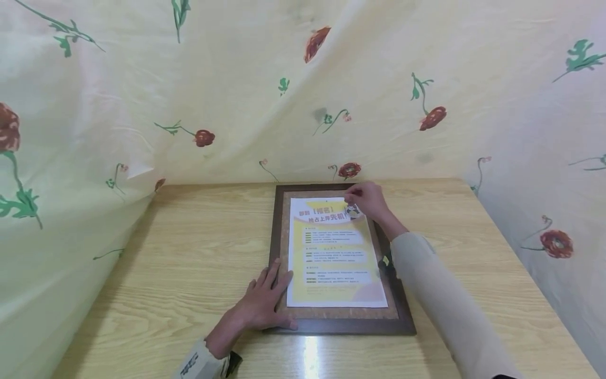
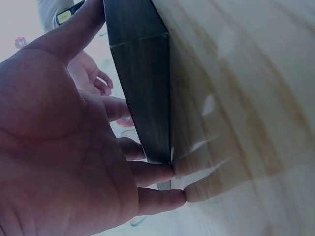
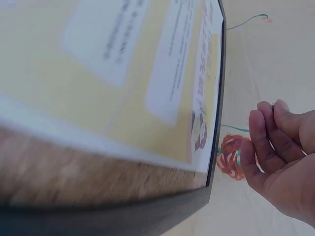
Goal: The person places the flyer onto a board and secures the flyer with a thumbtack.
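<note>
A printed poster (image 1: 336, 295), yellow and white, lies on the cork surface (image 1: 341, 313) of a dark-framed board (image 1: 350, 327). My left hand (image 1: 258, 305) rests with spread fingers at the board's lower left corner, the thumb over the bottom edge. In the left wrist view its fingertips reach along the frame's side down to the table. My right hand (image 1: 370, 201) is over the poster's top right corner, thumb and fingertips pinched together. A tiny dark object (image 3: 272, 106), like a pin head, shows between those fingertips; I cannot tell its kind.
The board lies flat on a light wood-grain table (image 1: 203, 242), its far edge near the back. Pale flower-printed cloth (image 1: 236, 105) hangs behind the table and along both sides. A small dark spot (image 1: 326, 200) marks the poster's top edge.
</note>
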### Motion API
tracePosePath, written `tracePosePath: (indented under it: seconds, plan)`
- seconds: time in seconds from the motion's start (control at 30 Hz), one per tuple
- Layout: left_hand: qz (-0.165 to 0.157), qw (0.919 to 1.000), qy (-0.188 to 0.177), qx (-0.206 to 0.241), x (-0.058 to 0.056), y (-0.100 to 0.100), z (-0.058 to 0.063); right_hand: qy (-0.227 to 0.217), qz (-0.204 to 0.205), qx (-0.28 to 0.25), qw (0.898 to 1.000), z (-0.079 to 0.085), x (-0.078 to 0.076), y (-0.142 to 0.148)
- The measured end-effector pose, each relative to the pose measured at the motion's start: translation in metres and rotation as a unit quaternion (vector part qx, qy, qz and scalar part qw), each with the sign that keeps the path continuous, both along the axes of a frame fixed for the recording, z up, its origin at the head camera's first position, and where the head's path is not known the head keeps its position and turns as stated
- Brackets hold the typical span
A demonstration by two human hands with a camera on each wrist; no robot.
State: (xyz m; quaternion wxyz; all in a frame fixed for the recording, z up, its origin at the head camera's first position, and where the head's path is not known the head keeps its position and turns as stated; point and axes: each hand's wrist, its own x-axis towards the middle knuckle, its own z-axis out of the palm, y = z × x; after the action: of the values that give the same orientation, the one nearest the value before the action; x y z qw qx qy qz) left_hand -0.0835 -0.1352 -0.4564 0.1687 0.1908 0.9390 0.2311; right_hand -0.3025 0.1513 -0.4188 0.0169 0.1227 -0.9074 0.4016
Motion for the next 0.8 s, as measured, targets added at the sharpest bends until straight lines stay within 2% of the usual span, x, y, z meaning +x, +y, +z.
tracePosePath:
  seconds: [0.3, 0.5, 0.8]
  plan:
    - [0.003, 1.0, -0.001, -0.001, 0.0, 0.001, 0.001, -0.048, 0.02, -0.016, 0.999, -0.003, -0.008, -0.015]
    - [0.003, 1.0, -0.002, -0.001, 0.0, 0.001, 0.0, -0.066, 0.01, -0.018, 0.998, -0.008, -0.013, -0.024]
    - [0.004, 1.0, 0.001, -0.001, -0.001, 0.001, -0.002, -0.087, -0.009, 0.042, 0.995, -0.009, -0.017, -0.037]
